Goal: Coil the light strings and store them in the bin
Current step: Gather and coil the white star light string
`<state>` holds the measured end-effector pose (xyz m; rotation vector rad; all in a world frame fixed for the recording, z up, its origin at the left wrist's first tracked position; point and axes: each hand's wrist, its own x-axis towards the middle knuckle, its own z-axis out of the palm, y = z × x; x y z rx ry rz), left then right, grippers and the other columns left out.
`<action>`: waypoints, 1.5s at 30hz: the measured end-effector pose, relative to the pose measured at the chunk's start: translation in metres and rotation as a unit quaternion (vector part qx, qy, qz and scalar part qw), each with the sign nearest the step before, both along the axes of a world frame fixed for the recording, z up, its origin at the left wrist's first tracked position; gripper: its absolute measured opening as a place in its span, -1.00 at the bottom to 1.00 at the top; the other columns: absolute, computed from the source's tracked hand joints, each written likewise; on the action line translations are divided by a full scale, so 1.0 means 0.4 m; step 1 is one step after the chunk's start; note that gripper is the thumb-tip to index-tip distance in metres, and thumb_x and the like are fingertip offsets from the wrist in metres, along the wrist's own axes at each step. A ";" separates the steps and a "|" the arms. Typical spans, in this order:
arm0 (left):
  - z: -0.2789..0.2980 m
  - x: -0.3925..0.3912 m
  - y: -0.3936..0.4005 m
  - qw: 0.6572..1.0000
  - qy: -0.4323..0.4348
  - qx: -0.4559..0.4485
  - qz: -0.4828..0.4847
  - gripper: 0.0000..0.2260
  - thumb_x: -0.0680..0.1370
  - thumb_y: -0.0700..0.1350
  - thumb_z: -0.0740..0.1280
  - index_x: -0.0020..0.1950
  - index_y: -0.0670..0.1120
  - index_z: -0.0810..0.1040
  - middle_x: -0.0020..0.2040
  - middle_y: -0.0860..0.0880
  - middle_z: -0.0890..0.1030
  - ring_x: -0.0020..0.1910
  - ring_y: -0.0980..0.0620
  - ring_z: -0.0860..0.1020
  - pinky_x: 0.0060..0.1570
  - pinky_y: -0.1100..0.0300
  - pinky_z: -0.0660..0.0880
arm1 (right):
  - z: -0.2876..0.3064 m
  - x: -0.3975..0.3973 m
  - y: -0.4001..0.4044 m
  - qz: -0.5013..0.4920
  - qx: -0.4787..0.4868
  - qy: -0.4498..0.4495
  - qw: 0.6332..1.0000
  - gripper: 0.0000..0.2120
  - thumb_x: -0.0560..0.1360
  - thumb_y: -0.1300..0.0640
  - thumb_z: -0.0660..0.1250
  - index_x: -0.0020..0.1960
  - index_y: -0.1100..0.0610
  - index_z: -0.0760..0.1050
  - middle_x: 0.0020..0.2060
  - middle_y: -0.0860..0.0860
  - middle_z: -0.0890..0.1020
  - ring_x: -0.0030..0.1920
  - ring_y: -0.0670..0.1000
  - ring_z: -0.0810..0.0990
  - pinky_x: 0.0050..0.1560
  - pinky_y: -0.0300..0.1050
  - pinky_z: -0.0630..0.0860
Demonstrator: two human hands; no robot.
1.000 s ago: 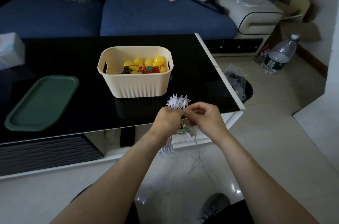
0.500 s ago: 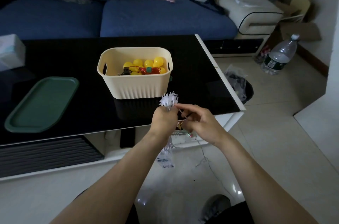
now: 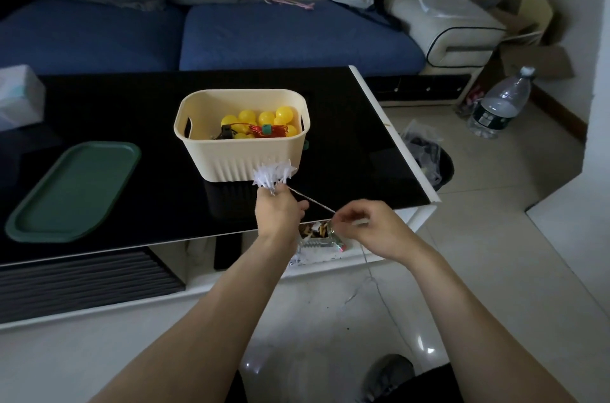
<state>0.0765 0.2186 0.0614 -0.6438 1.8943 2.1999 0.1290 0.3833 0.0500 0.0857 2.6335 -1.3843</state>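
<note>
My left hand grips a bundle of white star-shaped lights, whose tips stick up above the fist just in front of the cream bin. A thin wire runs taut from that bundle to my right hand, which pinches it to the right. More wire trails from the right hand down to the floor. The bin stands on the black table and holds a string of yellow ball lights with red wire.
A green tray lies at the table's left, a white tissue pack at the far left. On the floor to the right are a dark trash bag and a water bottle. A blue sofa runs behind.
My right hand has moved right and away from the left, drawing the wire taut between them. The left hand with the star bundle has shifted slightly toward the bin.
</note>
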 end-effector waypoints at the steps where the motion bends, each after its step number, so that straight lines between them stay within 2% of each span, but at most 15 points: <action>1: 0.001 0.004 0.003 1.000 0.001 0.010 0.006 -0.88 0.71 -0.10 0.07 0.17 -0.10 0.33 -0.06 -0.04 0.51 -0.16 0.02 0.64 0.02 0.06 0.58 | 0.001 -0.003 -0.002 -0.011 0.008 0.016 1.000 -0.85 0.49 0.15 0.50 -0.05 -0.10 0.63 0.06 -0.12 0.59 0.07 -0.17 0.58 0.15 -0.19 0.53; 4: 0.006 0.010 0.010 0.999 0.016 0.049 0.012 -0.87 0.71 -0.10 0.05 0.18 -0.10 0.32 -0.01 -0.12 0.59 -0.15 -0.04 0.68 -0.03 0.07 0.61 | 0.000 -0.010 -0.014 -0.047 -0.015 0.079 0.996 -0.76 0.44 0.28 0.51 -0.11 -0.07 0.62 0.12 -0.07 0.53 0.11 -0.16 0.56 0.15 -0.37 0.44; 6: 0.007 0.007 0.010 0.997 0.021 0.077 0.011 -0.85 0.72 -0.11 0.04 0.22 -0.13 0.31 -0.02 -0.18 0.64 -0.17 -0.06 0.69 -0.12 0.11 0.62 | -0.005 -0.011 -0.021 -0.057 -0.069 0.101 0.991 -0.82 0.48 0.29 0.48 -0.08 0.01 0.66 0.02 0.00 0.61 -0.05 -0.02 0.65 0.04 -0.16 0.61; 8: 0.007 0.001 0.006 0.995 0.018 0.098 0.013 -0.80 0.72 -0.11 0.03 0.27 -0.18 0.30 -0.02 -0.21 0.66 -0.18 -0.06 0.70 -0.17 0.12 0.62 | 0.000 -0.008 -0.028 -0.060 -0.130 0.095 0.985 -0.86 0.53 0.27 0.45 0.01 0.06 0.66 -0.14 0.03 0.67 -0.23 0.09 0.67 -0.25 0.03 0.66; 10: 0.007 -0.002 0.002 0.993 0.012 0.113 0.019 -0.76 0.72 -0.11 0.03 0.29 -0.22 0.32 -0.05 -0.20 0.67 -0.20 -0.04 0.71 -0.20 0.13 0.61 | -0.001 -0.004 -0.034 -0.066 -0.157 0.098 0.980 -0.85 0.52 0.25 0.46 0.05 0.06 0.64 -0.23 0.00 0.68 -0.35 0.05 0.64 -0.41 -0.04 0.59; 13: 0.008 -0.007 -0.003 0.986 -0.006 0.160 0.033 -0.73 0.72 -0.12 0.04 0.32 -0.26 0.34 -0.09 -0.18 0.69 -0.20 -0.05 0.71 -0.22 0.14 0.59 | -0.005 -0.006 -0.040 -0.081 -0.159 0.129 0.975 -0.89 0.51 0.22 0.48 0.02 0.09 0.66 -0.27 0.00 0.68 -0.44 0.02 0.59 -0.46 -0.10 0.53; 20: 0.025 -0.005 -0.009 0.972 -0.022 0.225 0.057 -0.81 0.70 -0.18 0.09 0.18 -0.23 0.44 -0.19 -0.14 0.69 -0.22 -0.09 0.72 -0.22 0.14 0.59 | -0.030 -0.022 -0.031 -0.067 -0.105 0.148 0.981 -0.89 0.46 0.13 0.54 -0.04 -0.04 0.72 -0.04 -0.06 0.63 -0.12 0.00 0.65 -0.25 -0.26 0.49; 23: 0.024 -0.008 -0.010 0.975 -0.032 0.212 0.054 -0.83 0.69 -0.18 0.12 0.02 -0.18 0.48 -0.33 -0.06 0.59 -0.35 -0.02 0.63 -0.23 0.15 0.52 | -0.030 -0.021 -0.025 -0.052 -0.078 0.125 0.988 -0.88 0.46 0.10 0.53 -0.03 -0.07 0.70 -0.01 -0.09 0.62 -0.06 -0.04 0.65 -0.22 -0.28 0.52; 28: 0.040 -0.015 -0.013 0.961 -0.027 0.274 0.033 -0.77 0.68 -0.22 0.08 -0.16 -0.11 0.39 -0.41 0.00 0.28 -0.46 0.06 0.23 -0.29 0.16 0.34 | -0.021 -0.016 -0.008 0.003 -0.013 -0.028 1.000 -0.68 0.45 0.00 0.54 0.18 -0.07 0.58 0.00 -0.11 0.63 -0.09 -0.14 0.64 -0.17 -0.30 0.51; 31: 0.045 -0.028 -0.028 0.948 -0.028 0.314 0.035 -0.75 0.65 -0.24 0.04 -0.21 -0.08 0.31 -0.43 0.02 0.20 -0.50 0.06 0.15 -0.32 0.14 0.33 | -0.030 -0.009 0.024 0.050 0.077 -0.101 0.991 -0.75 0.44 -0.05 0.55 0.08 -0.07 0.60 -0.03 -0.11 0.66 -0.04 -0.13 0.64 -0.11 -0.27 0.53; 34: 0.051 -0.042 -0.044 0.945 -0.023 0.324 0.043 -0.73 0.69 -0.10 0.05 -0.22 -0.04 0.27 -0.45 0.04 0.18 -0.51 0.08 0.13 -0.38 0.16 0.25 | -0.042 -0.007 0.047 0.047 0.109 -0.113 0.986 -0.84 0.46 -0.03 0.54 -0.04 -0.01 0.64 -0.08 -0.10 0.69 -0.07 -0.14 0.65 -0.04 -0.20 0.58; 38: 0.054 -0.059 -0.055 0.954 0.000 0.293 0.058 -0.69 0.71 -0.13 0.05 -0.25 -0.05 0.25 -0.46 0.04 0.19 -0.52 0.09 0.13 -0.47 0.19 0.19 | -0.037 -0.008 0.055 0.035 0.120 -0.125 0.984 -0.82 0.53 -0.04 0.46 -0.15 0.05 0.64 -0.18 -0.09 0.68 -0.18 -0.13 0.61 -0.09 -0.18 0.54; 41: 0.055 -0.060 -0.058 0.955 0.005 0.282 0.087 -0.73 0.71 -0.12 0.08 -0.20 -0.07 0.31 -0.45 0.01 0.28 -0.55 0.06 0.23 -0.47 0.18 0.28 | -0.027 -0.008 0.063 0.011 0.122 -0.132 0.984 -0.73 0.55 -0.08 0.41 -0.25 0.03 0.58 -0.27 -0.01 0.65 -0.22 -0.01 0.60 -0.10 -0.07 0.51; 43: 0.055 -0.061 -0.058 0.955 0.009 0.275 0.108 -0.77 0.70 -0.12 0.11 -0.14 -0.10 0.37 -0.43 -0.02 0.34 -0.54 0.03 0.32 -0.44 0.15 0.38 | -0.017 -0.008 0.067 -0.002 0.102 -0.131 0.986 -0.73 0.56 -0.09 0.40 -0.21 0.06 0.60 -0.26 0.00 0.70 -0.17 0.05 0.66 -0.06 0.01 0.54; 45: 0.054 -0.060 -0.056 0.957 0.018 0.268 0.108 -0.78 0.70 -0.11 0.11 -0.12 -0.12 0.38 -0.43 -0.03 0.34 -0.53 0.01 0.36 -0.42 0.13 0.44 | -0.002 -0.002 0.070 -0.003 0.076 -0.138 0.987 -0.76 0.57 -0.06 0.40 -0.12 0.10 0.61 -0.27 -0.03 0.73 -0.20 -0.09 0.69 -0.10 -0.11 0.51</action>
